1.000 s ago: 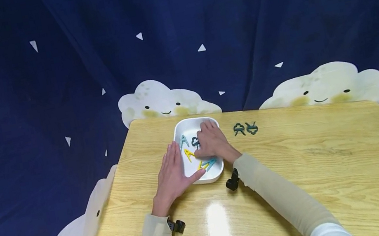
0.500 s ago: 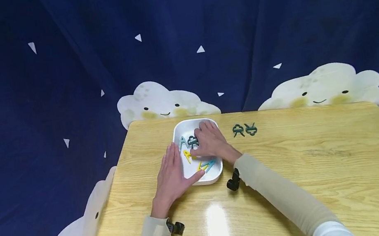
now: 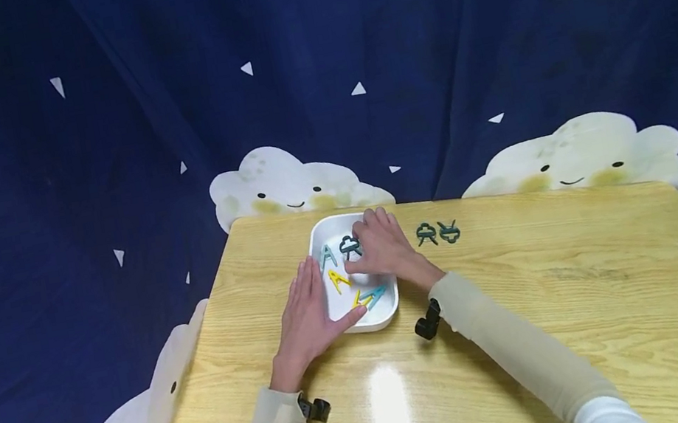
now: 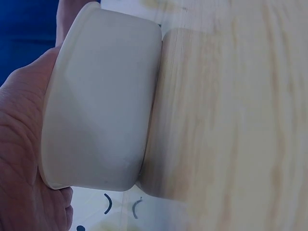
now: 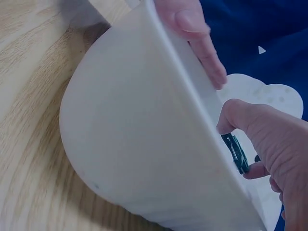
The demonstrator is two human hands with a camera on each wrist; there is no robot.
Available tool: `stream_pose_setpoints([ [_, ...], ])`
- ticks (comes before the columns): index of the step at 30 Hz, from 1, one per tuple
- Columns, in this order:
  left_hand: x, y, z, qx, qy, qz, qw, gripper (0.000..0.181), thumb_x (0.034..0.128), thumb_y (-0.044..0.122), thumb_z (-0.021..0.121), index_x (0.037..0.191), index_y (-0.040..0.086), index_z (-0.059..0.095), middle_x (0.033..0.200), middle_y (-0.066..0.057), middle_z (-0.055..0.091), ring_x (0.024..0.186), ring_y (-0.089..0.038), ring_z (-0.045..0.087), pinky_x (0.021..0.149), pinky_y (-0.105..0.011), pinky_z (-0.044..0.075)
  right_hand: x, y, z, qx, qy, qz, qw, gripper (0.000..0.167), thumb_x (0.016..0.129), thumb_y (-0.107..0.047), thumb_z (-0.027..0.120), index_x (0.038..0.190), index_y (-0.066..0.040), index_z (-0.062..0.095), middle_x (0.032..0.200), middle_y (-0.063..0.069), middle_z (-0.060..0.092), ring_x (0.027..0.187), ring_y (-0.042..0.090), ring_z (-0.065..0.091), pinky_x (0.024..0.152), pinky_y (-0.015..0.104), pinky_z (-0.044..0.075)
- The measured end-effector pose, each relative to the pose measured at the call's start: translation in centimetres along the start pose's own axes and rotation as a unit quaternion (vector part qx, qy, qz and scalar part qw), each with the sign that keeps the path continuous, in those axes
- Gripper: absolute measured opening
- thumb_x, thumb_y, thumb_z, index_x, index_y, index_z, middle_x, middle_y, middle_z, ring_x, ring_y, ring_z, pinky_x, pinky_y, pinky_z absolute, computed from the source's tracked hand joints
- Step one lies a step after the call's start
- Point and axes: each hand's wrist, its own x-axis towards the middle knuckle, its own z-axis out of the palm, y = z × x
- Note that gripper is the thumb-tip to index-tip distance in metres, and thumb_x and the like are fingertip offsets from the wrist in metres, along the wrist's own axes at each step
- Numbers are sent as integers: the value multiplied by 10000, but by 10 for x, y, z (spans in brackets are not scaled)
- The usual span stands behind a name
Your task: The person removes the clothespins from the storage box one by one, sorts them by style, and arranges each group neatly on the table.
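Note:
In the head view a white tray (image 3: 367, 323) holds pale blue clips (image 3: 327, 256), yellow clips (image 3: 338, 280) and a dark green clip (image 3: 349, 246). The right hand (image 3: 386, 248) reaches inside from the right, thumb and finger at opposite ends of the green clip; the right wrist view shows this green clip (image 5: 236, 153) between them. Along the tray's left side rests the left hand (image 3: 309, 321), fingers straight, thumb spread over the near rim. Its palm lies against the tray wall (image 4: 103, 101) in the left wrist view.
Two more dark green clips (image 3: 427, 234) (image 3: 449, 232) lie on the wooden table (image 3: 557, 265) right of the tray. Behind the table hangs a dark blue curtain (image 3: 297, 39) with white triangles and clouds. Each wrist carries a small black camera.
The right hand has shifted slightly to the right, and the green clip in the tray has moved a little right and away from its place half a second ago. The left hand stays put.

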Motion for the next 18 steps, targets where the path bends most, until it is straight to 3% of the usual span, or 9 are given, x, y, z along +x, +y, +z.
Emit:
stream_pose_setpoints([
  [12,1,1,1,-10,80,81,9999,1296,831,894,534,1662,-8,112,1745,-180,105,1615,-329,101,1305,-472,154,-14,15,-34,-39,242,69,9997,615,711,-597,756,1037,-78,710,987,55,508,964,286,396,827,411,341],
  [18,0,1,1,-20,3,-16,10000,1307,820,909,527,1668,12,98,1752,-161,81,1620,-306,73,1306,-473,149,-24,21,-46,-20,369,61,9993,625,708,-589,755,1038,-59,725,989,67,529,956,294,400,806,416,333],
])
